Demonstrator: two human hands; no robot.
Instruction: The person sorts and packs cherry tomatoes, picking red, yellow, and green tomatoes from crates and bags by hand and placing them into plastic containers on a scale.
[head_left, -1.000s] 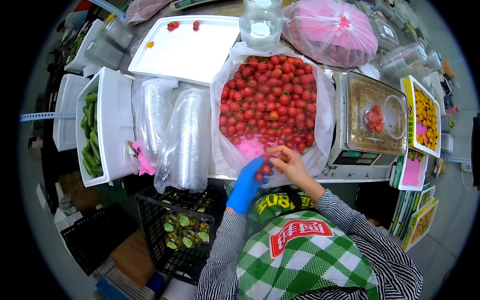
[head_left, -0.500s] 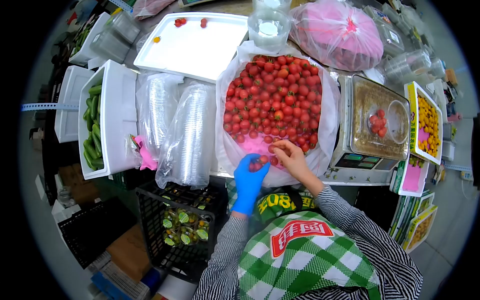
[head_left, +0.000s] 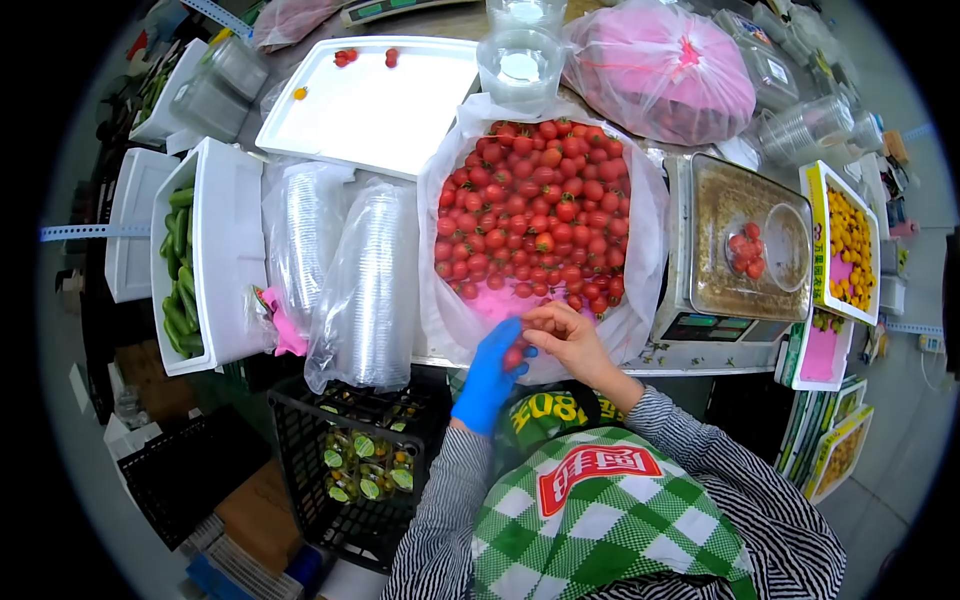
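As the blue-gloved left hand (head_left: 486, 374) curls its fingers around at least one small, round, red tomato (head_left: 512, 358), the bare right hand (head_left: 572, 340) works close by at its three o'clock, thumb and fingertips drawn near together; whether they pinch a fruit cannot be told. The held fruit is over the near, six-o'clock side of a white plastic-lined container (head_left: 647, 235), where a heap of glossy red tomatoes (head_left: 540, 210) spreads toward twelve o'clock. Each looks light and firm, its smooth skin likely slippery against gloved fingers and apt to split if squeezed; a gentle hold on the rounded sides should serve best. At two o'clock from the hands stands a metal-topped weighing scale (head_left: 715, 270); at ten, bagged stacks of clear plastic ware (head_left: 368, 285).
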